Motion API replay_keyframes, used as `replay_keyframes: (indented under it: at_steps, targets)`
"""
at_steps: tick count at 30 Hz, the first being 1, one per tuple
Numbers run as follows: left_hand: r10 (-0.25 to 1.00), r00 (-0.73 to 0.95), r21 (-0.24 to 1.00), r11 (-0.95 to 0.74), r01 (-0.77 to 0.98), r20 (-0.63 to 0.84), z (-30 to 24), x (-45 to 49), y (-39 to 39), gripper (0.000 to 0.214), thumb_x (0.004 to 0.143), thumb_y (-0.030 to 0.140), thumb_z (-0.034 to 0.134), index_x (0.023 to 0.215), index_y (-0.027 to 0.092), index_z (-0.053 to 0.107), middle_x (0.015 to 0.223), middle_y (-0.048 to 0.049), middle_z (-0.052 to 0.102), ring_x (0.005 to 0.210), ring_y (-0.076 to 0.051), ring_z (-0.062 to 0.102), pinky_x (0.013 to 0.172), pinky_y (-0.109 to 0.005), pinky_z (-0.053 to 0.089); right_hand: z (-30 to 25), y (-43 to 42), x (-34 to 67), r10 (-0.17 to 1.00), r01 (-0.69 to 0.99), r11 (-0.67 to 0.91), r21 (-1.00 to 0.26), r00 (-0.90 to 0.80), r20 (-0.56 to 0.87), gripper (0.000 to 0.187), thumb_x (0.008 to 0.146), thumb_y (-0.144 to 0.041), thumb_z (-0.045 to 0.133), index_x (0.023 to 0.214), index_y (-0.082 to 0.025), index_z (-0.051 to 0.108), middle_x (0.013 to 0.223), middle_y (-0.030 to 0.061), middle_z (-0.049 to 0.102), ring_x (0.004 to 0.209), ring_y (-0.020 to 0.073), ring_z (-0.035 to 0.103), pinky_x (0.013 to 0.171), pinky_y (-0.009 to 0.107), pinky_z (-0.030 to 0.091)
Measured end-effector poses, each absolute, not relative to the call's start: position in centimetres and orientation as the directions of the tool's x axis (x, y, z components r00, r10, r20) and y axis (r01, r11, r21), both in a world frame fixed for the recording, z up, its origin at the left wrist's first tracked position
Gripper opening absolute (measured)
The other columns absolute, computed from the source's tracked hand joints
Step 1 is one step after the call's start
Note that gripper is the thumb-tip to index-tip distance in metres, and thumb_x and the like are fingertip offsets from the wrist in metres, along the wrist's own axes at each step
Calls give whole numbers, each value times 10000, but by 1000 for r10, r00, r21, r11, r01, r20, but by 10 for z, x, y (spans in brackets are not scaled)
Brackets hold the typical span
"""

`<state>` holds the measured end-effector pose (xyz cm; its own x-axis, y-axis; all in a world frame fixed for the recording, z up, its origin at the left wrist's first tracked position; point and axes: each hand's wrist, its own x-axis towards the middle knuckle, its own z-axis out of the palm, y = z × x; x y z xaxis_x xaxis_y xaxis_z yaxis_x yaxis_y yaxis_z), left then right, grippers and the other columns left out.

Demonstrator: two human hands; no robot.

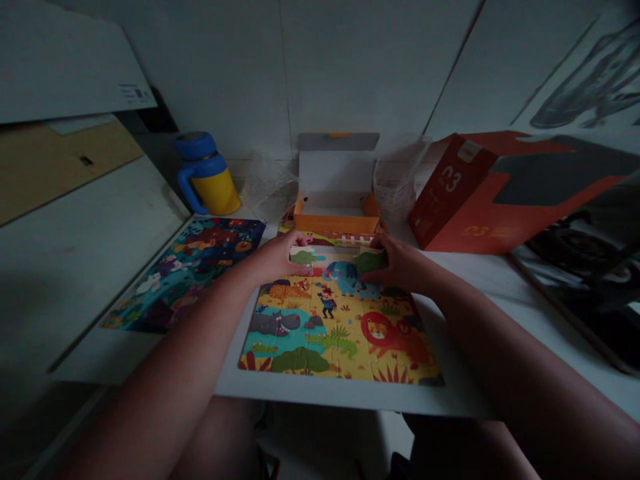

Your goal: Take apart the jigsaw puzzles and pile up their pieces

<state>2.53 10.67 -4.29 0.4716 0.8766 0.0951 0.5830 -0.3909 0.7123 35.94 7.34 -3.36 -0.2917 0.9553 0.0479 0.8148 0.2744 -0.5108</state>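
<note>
An animal jigsaw puzzle with a hippo, a lion, a crocodile and elephants lies on the white table in front of me. At its far left corner, my left hand is closed on a puzzle piece with green on it. Opposite, at the far right part, my right hand pinches another puzzle piece, also green. A pale gap with a bit of red shows between the two pieces. Whether these pieces touch the puzzle, I cannot tell.
Behind the puzzle stands an open orange box, with clear plastic bags beside it. To the left are a dark blue picture puzzle and a blue-yellow jug. A large red box stands right.
</note>
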Motion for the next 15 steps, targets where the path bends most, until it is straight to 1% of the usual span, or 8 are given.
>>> replay_keyframes:
  at_steps: [2, 4, 7, 10, 13, 15]
  targets:
    - [871, 478, 720, -402, 565, 111, -43, 26, 106, 554, 714, 402, 893, 1173, 253, 621, 1411, -135, 683, 1278, -294, 650, 1066, -429, 494, -35, 73, 359, 955, 794, 277, -541, -291, 62, 662, 781, -496, 846, 1299, -193, 567, 1107, 124, 755, 892, 273, 704, 711, 327, 516]
    - [854, 505, 729, -424, 537, 125, -41, 24, 107, 516, 767, 406, 851, 1213, 255, 640, 1462, -121, 655, 1318, -268, 633, 1115, -414, 468, -35, 74, 360, 951, 772, 288, -567, -302, 71, 598, 843, -457, 793, 1332, -201, 563, 1096, 114, 758, 882, 263, 704, 712, 322, 512]
    - [820, 563, 734, -447, 511, 108, -35, 20, 109, 395, 840, 415, 784, 1184, 249, 686, 1515, -97, 623, 1367, -247, 607, 1156, -399, 443, -34, 75, 364, 933, 746, 318, -585, -355, 53, 449, 907, -389, 711, 1305, -213, 602, 1041, 85, 760, 850, 245, 699, 702, 316, 506]
    - [803, 590, 735, -447, 509, 80, -28, 17, 109, 328, 856, 404, 767, 1137, 243, 717, 1523, -80, 622, 1375, -253, 602, 1150, -405, 457, -32, 76, 366, 916, 720, 334, -609, -400, 30, 330, 928, -357, 668, 1232, -226, 655, 988, 63, 760, 828, 233, 697, 684, 313, 504]
    - [819, 570, 756, -417, 504, 71, -25, 16, 108, 302, 851, 385, 772, 1112, 239, 736, 1506, -79, 638, 1340, -264, 624, 1123, -422, 488, -29, 74, 365, 915, 712, 338, -616, -401, 38, 309, 944, -374, 644, 1214, -227, 673, 952, 56, 756, 792, 220, 687, 663, 310, 502]
    - [834, 548, 780, -386, 492, 67, -26, 17, 108, 323, 854, 386, 771, 1138, 235, 738, 1475, -84, 661, 1275, -262, 664, 1086, -424, 517, -27, 73, 365, 916, 708, 336, -621, -398, 42, 299, 945, -377, 636, 1196, -224, 686, 946, 59, 759, 774, 213, 683, 651, 306, 503]
